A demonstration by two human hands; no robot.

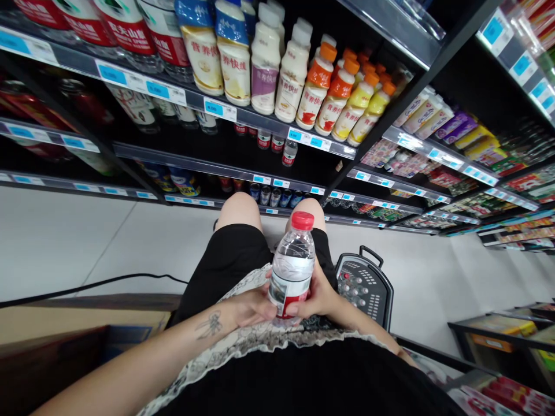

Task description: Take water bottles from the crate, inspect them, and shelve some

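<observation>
Clear plastic bottle with red cap and white-and-red label (292,266): held over the lap, cap uppermost. Left hand (255,304) and right hand (315,293) both gripping its lower half. Risk: thin-looking wall may buckle under a hard squeeze; top-heavy hold could tip if either hand slackens. A drop might roll toward the dark slotted plastic basket (382,283) beside the right thigh.

Red-band bottles (125,34): labels are carrying 农夫山 in white characters.
Blue-sleeved bottles (234,66): fronts are showing 营养快 and 养快线 in part.
Purple-label bottle (265,81): it is bearing 养快 in part.
White bottle (291,81): it is displaying 营养快线 in red.
Orange-capped bottles (313,95): fronts are repeating 营养快线.
Price tags (220,108): figures are appearing too blurred to read.
Held bottle (291,286): label print is defying reading, partly covered.
</observation>
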